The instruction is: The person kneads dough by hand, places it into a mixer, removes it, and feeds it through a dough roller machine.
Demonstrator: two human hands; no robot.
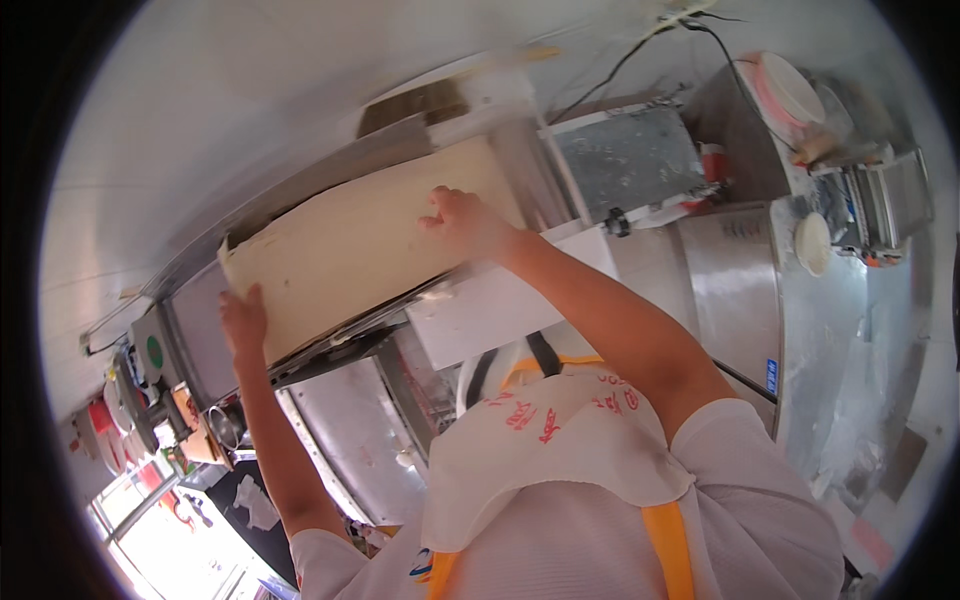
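A large pale cream sheet, flat like rolled dough or a thin board, lies across the worktop in front of me. My left hand is at its left edge, thumb and fingers stretched apart along the rim. Over the right part of the sheet is my right hand, its fingers curled in and slightly blurred. Anything inside those fingers is hidden. I cannot tell whether the right hand touches the sheet.
A white panel sits between the sheet and my apron. Steel cabinet fronts stand below. To the right are a grey tray-like surface, a metal counter with a round pale lid, and a white tub.
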